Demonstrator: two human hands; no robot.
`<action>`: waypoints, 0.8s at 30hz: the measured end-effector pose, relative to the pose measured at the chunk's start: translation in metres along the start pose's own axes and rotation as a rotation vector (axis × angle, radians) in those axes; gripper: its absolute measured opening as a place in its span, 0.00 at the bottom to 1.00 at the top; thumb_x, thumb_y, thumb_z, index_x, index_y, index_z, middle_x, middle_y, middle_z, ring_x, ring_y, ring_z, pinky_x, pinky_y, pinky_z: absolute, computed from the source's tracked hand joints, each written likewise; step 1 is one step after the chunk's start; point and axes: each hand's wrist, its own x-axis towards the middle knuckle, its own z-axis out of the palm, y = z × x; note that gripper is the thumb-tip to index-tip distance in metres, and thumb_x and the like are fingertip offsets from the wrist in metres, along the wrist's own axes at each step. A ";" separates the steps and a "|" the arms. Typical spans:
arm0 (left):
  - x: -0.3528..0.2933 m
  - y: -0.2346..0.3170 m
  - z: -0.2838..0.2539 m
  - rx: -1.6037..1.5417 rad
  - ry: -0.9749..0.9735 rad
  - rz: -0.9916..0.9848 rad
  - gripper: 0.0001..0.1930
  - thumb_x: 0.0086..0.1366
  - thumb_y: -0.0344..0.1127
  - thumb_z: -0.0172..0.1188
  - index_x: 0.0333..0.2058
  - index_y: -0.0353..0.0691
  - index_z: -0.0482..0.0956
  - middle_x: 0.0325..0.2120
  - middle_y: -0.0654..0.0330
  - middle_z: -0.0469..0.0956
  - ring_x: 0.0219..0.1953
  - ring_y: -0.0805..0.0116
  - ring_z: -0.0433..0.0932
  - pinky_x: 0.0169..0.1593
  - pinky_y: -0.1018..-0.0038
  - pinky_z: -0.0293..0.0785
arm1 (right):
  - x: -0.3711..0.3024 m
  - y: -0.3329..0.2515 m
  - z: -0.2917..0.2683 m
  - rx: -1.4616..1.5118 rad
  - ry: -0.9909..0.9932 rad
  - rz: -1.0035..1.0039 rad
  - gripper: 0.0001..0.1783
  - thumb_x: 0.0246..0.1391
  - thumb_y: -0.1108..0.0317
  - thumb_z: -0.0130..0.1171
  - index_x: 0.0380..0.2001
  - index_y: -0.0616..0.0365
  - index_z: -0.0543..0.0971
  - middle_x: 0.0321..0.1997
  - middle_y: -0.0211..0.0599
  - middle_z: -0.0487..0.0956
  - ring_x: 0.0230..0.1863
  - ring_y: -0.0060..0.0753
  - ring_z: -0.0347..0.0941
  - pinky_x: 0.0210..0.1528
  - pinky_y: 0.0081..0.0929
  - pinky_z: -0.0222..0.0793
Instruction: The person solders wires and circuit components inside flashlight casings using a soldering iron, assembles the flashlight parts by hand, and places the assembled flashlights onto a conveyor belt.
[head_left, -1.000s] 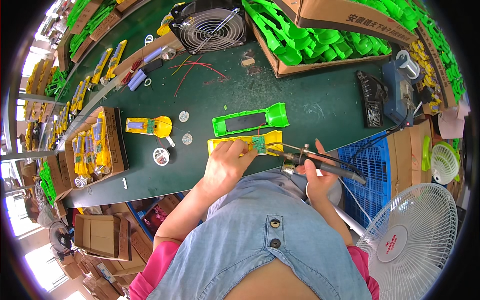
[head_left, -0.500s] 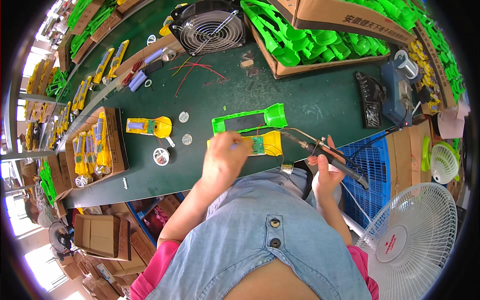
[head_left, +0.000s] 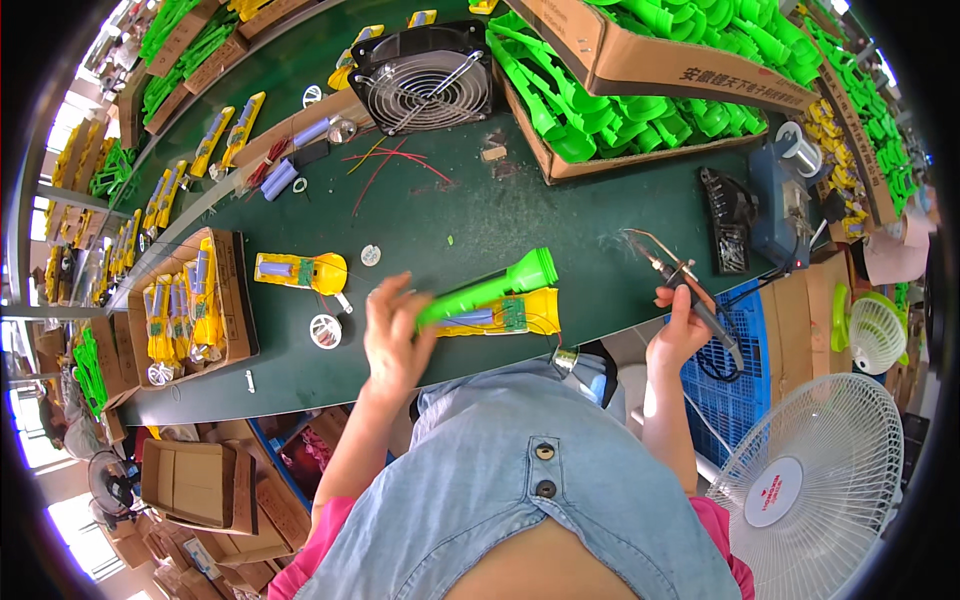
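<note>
My left hand (head_left: 394, 335) has its fingers around the left end of a green flashlight half-shell (head_left: 495, 288), partly smeared by motion. The half-shell is tilted, showing its rounded outside, and overlaps the far edge of a yellow flashlight half-shell (head_left: 545, 308). Inside the yellow one are a small green circuit board (head_left: 515, 314), a purple battery cell (head_left: 468, 318) and thin wires. A silvery reflector cup (head_left: 565, 359) hangs at the table's near edge. My right hand (head_left: 678, 335) is closed on a soldering iron (head_left: 706, 312), its tip raised to the upper left, away from the shells.
Another filled yellow half-shell (head_left: 300, 271) lies left, near a white-rimmed reflector (head_left: 325, 331). A cardboard box (head_left: 240, 300) of yellow assemblies stands farther left. At the back are a metal-grilled fan (head_left: 425, 90) and boxed green shells (head_left: 640, 125). A blue soldering station (head_left: 780, 210) stands right.
The green half-shell has been picked up, turned over and brought nearer, over the yellow one's edge. My left hand moved left off the battery. The soldering iron moved right, away from the yellow half-shell.
</note>
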 end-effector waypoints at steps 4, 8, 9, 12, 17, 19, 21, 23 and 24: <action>-0.007 -0.011 0.007 -0.136 -0.235 0.092 0.27 0.41 0.26 0.68 0.33 0.39 0.57 0.42 0.44 0.70 0.42 0.48 0.71 0.44 0.62 0.68 | 0.020 -0.002 0.006 -0.050 0.044 -0.006 0.11 0.51 0.75 0.53 0.38 0.66 0.71 0.26 0.40 0.77 0.24 0.24 0.73 0.26 0.17 0.68; 0.036 -0.013 -0.028 -0.255 -0.221 0.169 0.23 0.39 0.26 0.69 0.29 0.39 0.61 0.38 0.46 0.71 0.39 0.50 0.72 0.40 0.64 0.69 | 0.030 0.000 0.008 -0.098 0.049 -0.013 0.10 0.52 0.75 0.52 0.38 0.66 0.71 0.25 0.40 0.77 0.24 0.24 0.73 0.26 0.17 0.68; 0.056 -0.021 -0.044 -0.237 -0.138 0.219 0.25 0.37 0.27 0.71 0.29 0.39 0.61 0.37 0.47 0.72 0.38 0.52 0.72 0.40 0.64 0.69 | 0.031 0.001 0.008 -0.101 0.087 0.003 0.10 0.52 0.74 0.52 0.38 0.67 0.71 0.25 0.41 0.77 0.24 0.25 0.73 0.26 0.17 0.68; 0.140 -0.042 -0.090 0.049 -0.087 0.004 0.25 0.39 0.27 0.69 0.33 0.38 0.61 0.34 0.49 0.72 0.33 0.53 0.73 0.36 0.65 0.70 | 0.034 0.003 0.003 -0.207 0.097 -0.013 0.09 0.54 0.71 0.50 0.37 0.65 0.71 0.26 0.39 0.76 0.23 0.21 0.69 0.28 0.17 0.66; 0.292 -0.165 -0.051 0.290 0.082 -0.093 0.23 0.51 0.41 0.62 0.36 0.38 0.59 0.25 0.47 0.72 0.30 0.47 0.72 0.32 0.61 0.67 | 0.036 -0.006 0.005 -0.210 0.130 0.038 0.11 0.53 0.73 0.50 0.39 0.66 0.71 0.26 0.40 0.76 0.24 0.23 0.71 0.27 0.17 0.67; 0.323 -0.232 -0.013 0.315 0.183 -0.259 0.25 0.48 0.45 0.64 0.36 0.38 0.60 0.27 0.46 0.73 0.32 0.46 0.73 0.34 0.59 0.68 | 0.037 -0.008 0.006 -0.228 0.125 0.044 0.11 0.53 0.73 0.50 0.39 0.66 0.70 0.26 0.40 0.76 0.24 0.23 0.71 0.28 0.18 0.67; 0.333 -0.291 0.028 0.374 0.205 -0.333 0.27 0.50 0.48 0.62 0.38 0.39 0.58 0.28 0.45 0.74 0.33 0.47 0.74 0.35 0.60 0.69 | 0.038 -0.007 0.006 -0.254 0.137 0.058 0.11 0.53 0.73 0.50 0.40 0.65 0.70 0.27 0.40 0.76 0.25 0.22 0.71 0.29 0.18 0.67; 0.332 -0.326 0.057 0.398 0.096 -0.463 0.28 0.46 0.48 0.65 0.38 0.39 0.60 0.31 0.46 0.74 0.35 0.47 0.74 0.37 0.59 0.70 | 0.041 -0.007 0.010 -0.255 0.161 0.063 0.11 0.53 0.73 0.50 0.40 0.65 0.70 0.27 0.40 0.75 0.25 0.23 0.71 0.28 0.17 0.67; 0.332 -0.334 0.066 0.434 0.004 -0.533 0.29 0.44 0.47 0.67 0.38 0.39 0.61 0.32 0.48 0.75 0.36 0.49 0.74 0.39 0.58 0.70 | 0.042 -0.005 0.011 -0.253 0.177 0.073 0.11 0.53 0.73 0.50 0.40 0.65 0.70 0.27 0.40 0.75 0.24 0.23 0.71 0.28 0.17 0.67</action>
